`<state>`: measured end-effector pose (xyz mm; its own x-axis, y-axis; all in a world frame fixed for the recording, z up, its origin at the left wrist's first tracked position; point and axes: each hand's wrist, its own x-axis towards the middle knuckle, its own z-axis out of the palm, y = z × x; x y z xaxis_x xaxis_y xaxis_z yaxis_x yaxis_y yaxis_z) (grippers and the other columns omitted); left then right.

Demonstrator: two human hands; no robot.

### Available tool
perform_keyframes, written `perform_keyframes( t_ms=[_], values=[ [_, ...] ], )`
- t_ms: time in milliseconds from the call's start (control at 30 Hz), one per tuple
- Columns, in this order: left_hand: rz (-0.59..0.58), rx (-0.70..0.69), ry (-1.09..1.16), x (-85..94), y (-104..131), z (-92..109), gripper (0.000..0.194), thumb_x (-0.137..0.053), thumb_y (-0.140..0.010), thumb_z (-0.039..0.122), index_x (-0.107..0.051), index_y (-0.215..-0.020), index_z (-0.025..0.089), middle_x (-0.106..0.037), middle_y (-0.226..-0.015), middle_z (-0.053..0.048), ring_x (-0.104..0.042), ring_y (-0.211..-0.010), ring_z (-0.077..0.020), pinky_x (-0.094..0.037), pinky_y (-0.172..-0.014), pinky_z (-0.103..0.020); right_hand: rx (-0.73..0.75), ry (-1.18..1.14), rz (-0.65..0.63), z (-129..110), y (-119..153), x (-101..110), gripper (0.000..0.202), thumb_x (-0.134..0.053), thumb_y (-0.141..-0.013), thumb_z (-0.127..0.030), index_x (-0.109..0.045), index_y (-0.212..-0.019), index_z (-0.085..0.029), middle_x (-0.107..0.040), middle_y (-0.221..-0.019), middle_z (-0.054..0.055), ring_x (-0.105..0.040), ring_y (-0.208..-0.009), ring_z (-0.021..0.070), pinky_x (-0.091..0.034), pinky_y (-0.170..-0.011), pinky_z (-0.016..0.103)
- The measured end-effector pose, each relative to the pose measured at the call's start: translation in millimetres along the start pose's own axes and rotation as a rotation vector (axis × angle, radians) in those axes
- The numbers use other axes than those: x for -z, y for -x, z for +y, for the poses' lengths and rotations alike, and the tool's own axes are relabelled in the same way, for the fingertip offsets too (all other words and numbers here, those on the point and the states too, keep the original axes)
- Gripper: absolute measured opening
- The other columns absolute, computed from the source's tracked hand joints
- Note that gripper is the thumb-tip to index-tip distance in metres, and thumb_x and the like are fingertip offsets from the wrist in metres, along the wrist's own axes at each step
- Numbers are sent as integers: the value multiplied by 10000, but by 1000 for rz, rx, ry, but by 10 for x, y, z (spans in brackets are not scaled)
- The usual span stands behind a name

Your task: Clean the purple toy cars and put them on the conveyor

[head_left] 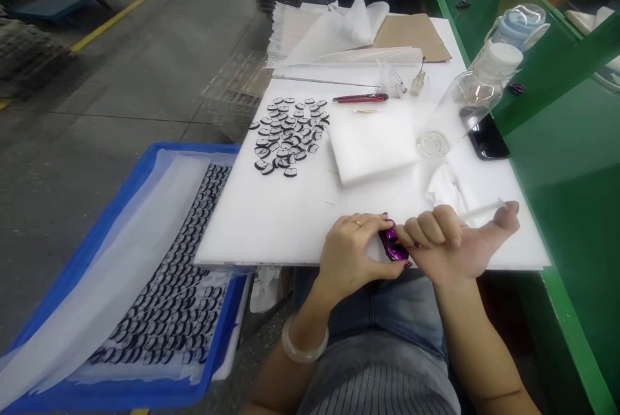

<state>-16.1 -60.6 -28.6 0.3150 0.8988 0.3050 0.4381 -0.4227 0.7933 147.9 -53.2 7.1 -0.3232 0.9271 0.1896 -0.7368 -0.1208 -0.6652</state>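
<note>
A small, glossy purple part with a dark hollow [393, 242] is held just above the front edge of the white table. My left hand [349, 248] pinches it between thumb and fingers at its two ends. From the other side, the curled fingers of my right hand [443, 244] close against the part's right edge; the fingertips are partly hidden. The right thumb points away to the right, with a thin white strip [484, 213] beside it. Behind that hand lies a crumpled white tissue [444, 188].
Many small black-and-white curved pieces [288, 134] lie scattered left of a white foam block [372, 144]. Beyond are a red cutter [361, 98], a clear bottle [477, 89] and a phone [489, 137]. A blue tray [159, 149] with rows of pieces stands lower left; a green wall [557, 163] borders the right.
</note>
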Motion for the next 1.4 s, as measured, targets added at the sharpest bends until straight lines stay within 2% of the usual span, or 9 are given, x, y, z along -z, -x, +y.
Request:
perform_keyframes(
  t_ms=[333,633,800,1033,1233,1400],
  values=[
    [10,-13,-11,-9,-7,-11,470,-873,-584,363,-680,-987,218,-764,-1086,-44,-707,-1016,-282,-508,-898,-468,-14,8,-29,19,21,44,747,-373,-807,-887,-294,-535,-196,-153,-476,-55,-175,-474,109,-223,-511,303],
    [7,-9,-16,-6,-8,-1,436,-852,-606,371,-681,-982,230,-763,-1084,-39,-705,-1016,-288,-515,-891,-469,32,204,-26,14,-11,-22,742,-291,-775,-908,-293,-512,-214,-125,-436,-47,-149,-430,121,-223,-470,308],
    [8,-12,-19,-10,-10,-4,437,-863,-602,356,-679,-974,220,-763,-1087,-46,-703,-1023,-287,-507,-899,-470,102,291,5,47,-6,-61,727,-270,-773,-898,-283,-518,-217,-129,-432,-43,-174,-422,129,-232,-478,312],
    [12,0,-20,-14,-7,13,445,-879,-594,337,-690,-979,218,-767,-1069,-35,-706,-1012,-277,-506,-882,-457,194,381,-7,89,122,-67,641,-313,-791,-827,-336,-578,-222,-220,-467,-38,-202,-448,126,-223,-498,315],
    [28,-7,-31,-29,-3,8,474,-882,-586,366,-678,-993,234,-765,-1083,-30,-705,-1021,-280,-506,-885,-460,149,480,16,13,170,-95,596,-370,-824,-771,-338,-607,-217,-239,-498,-28,-232,-480,139,-232,-534,326],
    [31,-12,-53,-37,-13,-5,480,-888,-575,397,-678,-977,240,-767,-1071,-29,-706,-1010,-287,-508,-866,-461,116,536,47,-35,121,-162,671,-385,-828,-836,-322,-587,-213,-242,-495,-24,-214,-470,129,-211,-506,311]
  ],
)
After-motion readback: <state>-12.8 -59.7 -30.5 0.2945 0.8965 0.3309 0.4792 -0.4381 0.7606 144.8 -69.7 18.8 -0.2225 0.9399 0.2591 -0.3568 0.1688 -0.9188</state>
